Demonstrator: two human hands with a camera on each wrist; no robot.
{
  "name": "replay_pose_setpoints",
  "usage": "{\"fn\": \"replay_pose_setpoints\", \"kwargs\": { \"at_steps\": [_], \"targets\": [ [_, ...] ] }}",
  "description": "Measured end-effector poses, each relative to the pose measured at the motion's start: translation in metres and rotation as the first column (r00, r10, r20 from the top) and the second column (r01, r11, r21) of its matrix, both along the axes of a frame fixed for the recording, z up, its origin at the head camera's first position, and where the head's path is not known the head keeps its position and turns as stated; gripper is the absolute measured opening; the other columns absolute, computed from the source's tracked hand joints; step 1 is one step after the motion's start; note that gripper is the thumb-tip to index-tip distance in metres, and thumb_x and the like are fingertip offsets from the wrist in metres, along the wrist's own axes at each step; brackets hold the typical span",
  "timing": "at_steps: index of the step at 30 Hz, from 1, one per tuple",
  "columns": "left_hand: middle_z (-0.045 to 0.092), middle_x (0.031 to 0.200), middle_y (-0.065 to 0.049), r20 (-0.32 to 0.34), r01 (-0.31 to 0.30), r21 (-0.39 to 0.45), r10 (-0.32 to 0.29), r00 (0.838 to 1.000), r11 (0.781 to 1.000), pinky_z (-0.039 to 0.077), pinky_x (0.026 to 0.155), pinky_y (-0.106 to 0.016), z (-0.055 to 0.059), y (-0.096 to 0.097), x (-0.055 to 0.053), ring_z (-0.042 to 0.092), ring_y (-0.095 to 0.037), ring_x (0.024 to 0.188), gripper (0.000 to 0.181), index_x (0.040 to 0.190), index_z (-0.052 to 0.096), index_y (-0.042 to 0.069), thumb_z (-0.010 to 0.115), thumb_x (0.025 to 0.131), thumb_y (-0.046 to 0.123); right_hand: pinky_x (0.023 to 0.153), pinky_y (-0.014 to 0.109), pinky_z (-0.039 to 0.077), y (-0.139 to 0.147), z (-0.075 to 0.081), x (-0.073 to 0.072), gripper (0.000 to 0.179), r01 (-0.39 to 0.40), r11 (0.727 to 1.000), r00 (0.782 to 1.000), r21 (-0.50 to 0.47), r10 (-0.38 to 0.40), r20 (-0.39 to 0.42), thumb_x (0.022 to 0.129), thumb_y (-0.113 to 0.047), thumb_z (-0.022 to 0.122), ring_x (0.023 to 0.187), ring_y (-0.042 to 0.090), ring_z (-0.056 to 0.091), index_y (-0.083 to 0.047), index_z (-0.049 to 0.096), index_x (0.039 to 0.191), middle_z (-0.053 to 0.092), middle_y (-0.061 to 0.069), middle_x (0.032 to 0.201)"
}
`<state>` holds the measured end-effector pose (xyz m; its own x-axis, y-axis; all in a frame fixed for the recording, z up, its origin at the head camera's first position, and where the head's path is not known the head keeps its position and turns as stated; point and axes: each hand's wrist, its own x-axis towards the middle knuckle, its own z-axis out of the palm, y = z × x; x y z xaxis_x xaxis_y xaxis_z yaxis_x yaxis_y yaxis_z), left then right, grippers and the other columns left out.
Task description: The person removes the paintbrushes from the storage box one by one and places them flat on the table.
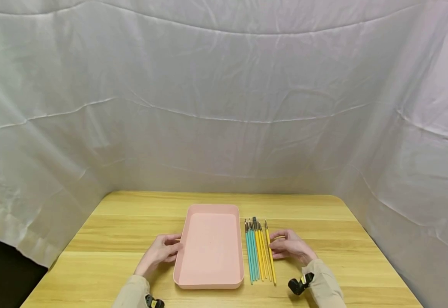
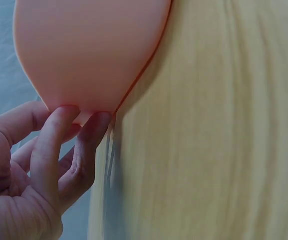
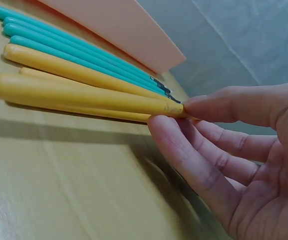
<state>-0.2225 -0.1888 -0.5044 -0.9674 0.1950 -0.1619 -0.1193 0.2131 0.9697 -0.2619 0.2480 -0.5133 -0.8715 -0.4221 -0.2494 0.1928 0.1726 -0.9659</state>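
A pink rectangular tray lies on the table. My left hand holds its left side wall; the left wrist view shows fingertips against the outer wall, one finger reaching past the rim. To the right of the tray is a row of paintbrushes, with teal paintbrushes on the left and yellow ones on the right, bristles pointing away. My right hand pinches the rightmost yellow paintbrush between thumb and finger, slightly apart from the others.
The wooden table has rounded far corners. Grey-white cloth hangs behind it and along both sides. A dark area shows below the cloth at the lower left. Small black devices sit at both wrists.
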Motion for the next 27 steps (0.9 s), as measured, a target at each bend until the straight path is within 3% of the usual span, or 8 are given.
{"fn": "replay_pose_setpoints", "kwargs": {
  "at_steps": [10, 21, 27],
  "targets": [
    [0.065, 0.111, -0.022, 0.009, -0.006, -0.001, 0.006, 1.0, 1.0, 0.055, 0.062, -0.018, -0.0019, -0.0002, 0.0006, 0.062, -0.009, 0.079, 0.053, 0.141, 0.045, -0.016, 0.062, 0.096, 0.005, 0.074, 0.034, 0.064, -0.0035, -0.0012, 0.0015, 0.041, 0.018, 1.0, 1.0, 0.025, -0.018, -0.001, 0.092, 0.001, 0.063, 0.074, 0.016, 0.071, 0.018, 0.048, 0.125, 0.073, 0.011, 0.093],
    [0.065, 0.106, -0.017, 0.018, -0.016, 0.003, 0.016, 1.0, 1.0, 0.055, 0.063, -0.018, -0.0027, -0.0005, 0.0006, 0.062, -0.01, 0.078, 0.052, 0.141, 0.045, -0.016, 0.063, 0.096, 0.004, 0.068, 0.028, 0.063, -0.0023, -0.0008, 0.0027, 0.041, 0.097, 0.994, 0.995, 0.043, -0.097, -0.014, 0.094, -0.004, 0.064, 0.071, 0.013, 0.07, 0.017, 0.049, 0.125, 0.074, 0.006, 0.085],
    [0.066, 0.11, -0.022, 0.006, -0.011, 0.003, 0.011, 1.0, 1.0, 0.056, 0.065, -0.019, -0.0011, -0.0018, 0.0013, 0.063, -0.01, 0.079, 0.054, 0.141, 0.044, -0.016, 0.064, 0.095, 0.005, 0.068, 0.028, 0.063, -0.0001, -0.0025, 0.0042, 0.045, 0.112, 0.993, 0.993, 0.022, -0.111, -0.036, 0.094, -0.005, 0.064, 0.07, 0.012, 0.07, 0.018, 0.046, 0.128, 0.074, 0.005, 0.085]
  ]
}}
